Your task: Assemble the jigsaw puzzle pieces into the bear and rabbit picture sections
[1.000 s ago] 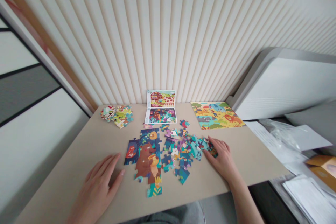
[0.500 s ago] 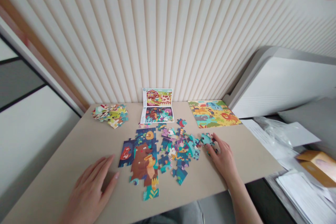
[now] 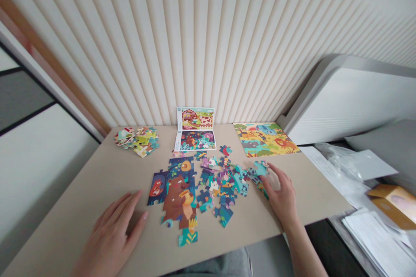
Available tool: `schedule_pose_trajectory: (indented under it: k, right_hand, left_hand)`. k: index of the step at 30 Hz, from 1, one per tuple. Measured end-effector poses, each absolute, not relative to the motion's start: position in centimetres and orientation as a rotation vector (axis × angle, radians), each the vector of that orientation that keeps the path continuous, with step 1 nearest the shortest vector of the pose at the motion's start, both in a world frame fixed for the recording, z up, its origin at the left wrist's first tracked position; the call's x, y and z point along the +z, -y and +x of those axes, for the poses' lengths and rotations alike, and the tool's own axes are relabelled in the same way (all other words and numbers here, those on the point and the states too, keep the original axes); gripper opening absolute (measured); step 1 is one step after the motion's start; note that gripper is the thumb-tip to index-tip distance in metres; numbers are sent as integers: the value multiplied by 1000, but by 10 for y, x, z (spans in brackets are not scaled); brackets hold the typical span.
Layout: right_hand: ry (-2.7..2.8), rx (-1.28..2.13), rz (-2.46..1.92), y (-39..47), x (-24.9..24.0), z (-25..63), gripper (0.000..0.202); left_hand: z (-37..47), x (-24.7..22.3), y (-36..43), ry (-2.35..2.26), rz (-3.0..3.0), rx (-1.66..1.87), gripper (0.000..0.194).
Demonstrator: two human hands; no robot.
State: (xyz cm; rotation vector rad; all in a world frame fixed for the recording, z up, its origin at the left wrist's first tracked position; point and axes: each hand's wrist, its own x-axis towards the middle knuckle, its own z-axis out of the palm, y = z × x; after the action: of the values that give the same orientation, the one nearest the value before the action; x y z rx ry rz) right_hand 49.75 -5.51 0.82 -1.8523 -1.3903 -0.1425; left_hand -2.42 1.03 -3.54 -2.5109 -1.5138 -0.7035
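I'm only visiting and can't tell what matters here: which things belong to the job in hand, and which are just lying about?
Seemingly in the job:
- bear section, partly joined
- loose pieces, some by the right hand
- leaflet, picturing the bear

Seemingly lying about:
- pile, back left
- animal puzzle, back right
- box, papers, plastic, far right

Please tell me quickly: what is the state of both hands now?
Left hand: open, on the table, holding nothing.
Right hand: at a light-blue puzzle piece; whether it is gripped cannot be told.
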Motion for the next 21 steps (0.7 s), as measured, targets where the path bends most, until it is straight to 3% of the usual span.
schedule_pose_trajectory:
  k: [8,16,21]
  right_hand:
    - [1064,-4,-2009,58,4,507,61]
    - [1495,116,-1850,51,5,500,53]
    - [1715,81,-1925,47,-3,502,69]
  left_hand:
    - [-25,-37,-11,1497,-2518,-699,65]
    - [-26,-37,-11,1514,-2507,-717,66]
    - [-23,-34,-11,1515,-2510,-698,66]
